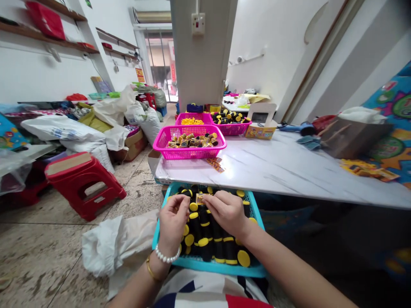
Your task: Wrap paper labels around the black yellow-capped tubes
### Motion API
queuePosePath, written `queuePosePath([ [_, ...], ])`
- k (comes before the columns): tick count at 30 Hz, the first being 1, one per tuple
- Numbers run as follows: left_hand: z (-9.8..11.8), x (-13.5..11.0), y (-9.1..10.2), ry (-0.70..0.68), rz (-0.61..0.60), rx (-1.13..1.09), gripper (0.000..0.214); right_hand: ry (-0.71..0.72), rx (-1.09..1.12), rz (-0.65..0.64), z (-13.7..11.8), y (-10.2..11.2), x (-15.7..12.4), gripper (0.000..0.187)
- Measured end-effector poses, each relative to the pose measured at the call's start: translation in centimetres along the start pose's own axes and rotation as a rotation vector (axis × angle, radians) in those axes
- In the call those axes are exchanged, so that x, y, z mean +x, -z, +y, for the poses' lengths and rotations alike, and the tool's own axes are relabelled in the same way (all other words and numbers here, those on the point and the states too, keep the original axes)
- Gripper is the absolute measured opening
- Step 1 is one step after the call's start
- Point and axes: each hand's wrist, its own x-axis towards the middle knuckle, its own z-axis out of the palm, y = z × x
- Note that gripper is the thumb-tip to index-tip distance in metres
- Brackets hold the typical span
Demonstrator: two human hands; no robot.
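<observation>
Right below your two hands, a turquoise basket point(221, 267) is filled with black tubes point(230, 249) that have yellow caps, many lying on their sides. Above its far part, your right hand point(227, 211) is nearly closed, thumb and fingers pinching a small printed piece point(199, 198) at their tips, between your hands. Your left hand point(175, 216) faces it, fingers curled and thumb drawn in; you cannot tell whether anything is in that grip. Just ahead of your hands, patterned strips point(215, 164) lie on the marbled tabletop point(276, 164). Beyond them stands the nearest pink basket point(189, 153), holding a loose heap of brown-and-gold pieces point(192, 140). Farther ahead, a second pink basket point(194, 115) holds small yellow pieces point(192, 122); to its right, a third pink basket point(236, 129) is heaped with black-and-yellow pieces point(229, 116). Next to that, ahead and right of your hands, sits a printed carton point(259, 132).
</observation>
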Motion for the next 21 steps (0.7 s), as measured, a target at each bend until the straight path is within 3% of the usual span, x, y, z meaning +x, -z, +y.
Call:
queuePosePath([
  [7,0.8,-0.7,0.3,0.093,-0.046,0.043,0.031,0.083,0.029,0.023,-0.4,-0.1,-0.6,0.01],
  [12,0.3,-0.6,1.2,0.254,-0.188,0.054,0.039,0.193,-0.012,-0.021,-0.5,-0.2,-0.7,0.014],
  [16,0.1,-0.6,1.7,0.266,-0.174,0.068,0.039,0.299,-0.026,-0.087,-1.0,-0.2,-0.9,0.02],
  [21,0.2,-0.5,2.2,0.276,-0.143,0.078,0.035,0.31,0.006,-0.132,-1.6,-0.5,-1.3,0.014],
])
